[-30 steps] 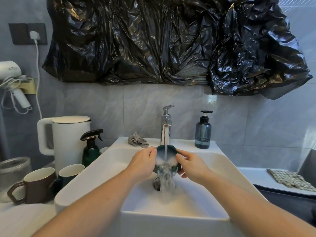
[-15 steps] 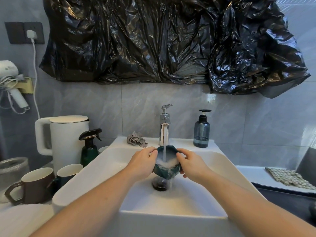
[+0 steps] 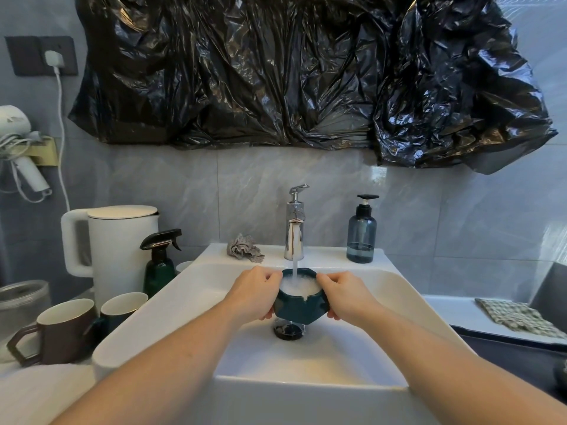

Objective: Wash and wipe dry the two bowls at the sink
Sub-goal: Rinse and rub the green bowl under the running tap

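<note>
A small dark teal bowl (image 3: 301,309) with faceted sides is held upright over the white sink (image 3: 362,357), under the chrome tap (image 3: 294,231). Water runs from the tap into the bowl, which is full of white foamy water. My left hand (image 3: 254,294) grips the bowl's left side and my right hand (image 3: 343,297) grips its right side, thumbs on the rim. Under the bowl, at the sink's bottom, lies a dark round thing (image 3: 288,330); I cannot tell whether it is the drain or another bowl.
A crumpled grey cloth (image 3: 244,248) and a blue soap dispenser (image 3: 362,233) stand on the sink's back ledge. To the left are a white kettle (image 3: 118,250), a green spray bottle (image 3: 159,265), and two mugs (image 3: 66,329). A checked cloth (image 3: 518,317) lies at right.
The bowl was tilted toward me and pouring water into the sink; it has turned upright and is now filling with foamy water. Both hands kept their grip.
</note>
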The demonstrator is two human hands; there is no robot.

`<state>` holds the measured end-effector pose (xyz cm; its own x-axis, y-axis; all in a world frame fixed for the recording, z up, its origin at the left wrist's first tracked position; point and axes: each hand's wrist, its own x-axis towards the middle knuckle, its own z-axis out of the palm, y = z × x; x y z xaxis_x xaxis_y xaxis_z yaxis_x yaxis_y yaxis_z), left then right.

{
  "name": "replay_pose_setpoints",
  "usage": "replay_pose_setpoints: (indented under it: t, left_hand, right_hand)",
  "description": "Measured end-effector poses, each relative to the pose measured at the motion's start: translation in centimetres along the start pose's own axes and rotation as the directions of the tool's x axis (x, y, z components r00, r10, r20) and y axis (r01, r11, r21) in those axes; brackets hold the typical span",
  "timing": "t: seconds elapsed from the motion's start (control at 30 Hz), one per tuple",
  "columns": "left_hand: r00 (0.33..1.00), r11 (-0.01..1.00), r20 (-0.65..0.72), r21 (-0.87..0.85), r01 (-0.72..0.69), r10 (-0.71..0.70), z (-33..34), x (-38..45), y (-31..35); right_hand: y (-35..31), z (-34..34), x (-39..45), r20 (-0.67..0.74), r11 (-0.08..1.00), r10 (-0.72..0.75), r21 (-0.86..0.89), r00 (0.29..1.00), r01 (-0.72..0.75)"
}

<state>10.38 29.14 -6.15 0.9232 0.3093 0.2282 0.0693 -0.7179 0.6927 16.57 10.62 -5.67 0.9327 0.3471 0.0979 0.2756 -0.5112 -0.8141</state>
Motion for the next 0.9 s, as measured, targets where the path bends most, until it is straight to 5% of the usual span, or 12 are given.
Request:
replay_pose_setpoints:
  t: [0.9]
  left_hand:
    - [0.998,0.998,-0.025,-0.042,0.056,-0.057,0.1,0.2,0.2]
  right_hand:
    - [0.1,0.0,0.6,0.014,0.994,0.111,-0.019,0.994,-0.111]
